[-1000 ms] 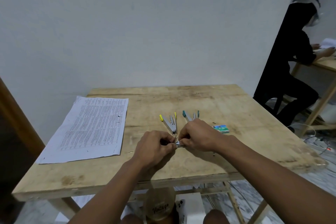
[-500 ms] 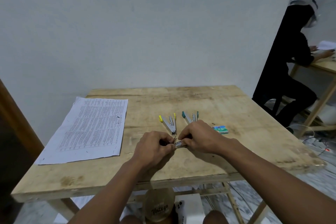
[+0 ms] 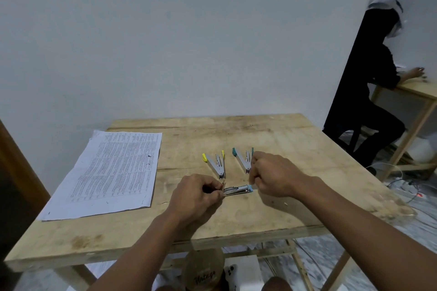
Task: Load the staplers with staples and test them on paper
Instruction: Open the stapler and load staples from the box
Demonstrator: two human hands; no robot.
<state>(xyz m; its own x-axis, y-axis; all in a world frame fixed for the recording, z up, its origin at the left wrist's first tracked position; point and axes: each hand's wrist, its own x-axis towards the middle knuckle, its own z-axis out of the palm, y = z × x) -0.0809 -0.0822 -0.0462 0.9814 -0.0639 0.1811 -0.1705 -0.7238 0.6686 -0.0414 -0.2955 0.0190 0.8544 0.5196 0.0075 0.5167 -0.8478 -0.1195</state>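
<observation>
A printed paper sheet [image 3: 106, 173] lies unstapled on the left of the wooden counter [image 3: 295, 149]. Next, the left hand [image 3: 196, 196] pinches the hinge end of a blue-tipped stapler [image 3: 237, 189] lying flat on the counter. Behind it, a yellow-tipped stapler [image 3: 216, 163] and a teal-tipped stapler [image 3: 243, 158] lie splayed open, seemingly awaiting staples. The right hand [image 3: 272, 176] is curled at the blue tip; whether it grips anything, I cannot tell. Loading looks under way, testing remains. Far right, against the white wall, another person [image 3: 369, 101] sits at a second table.
</observation>
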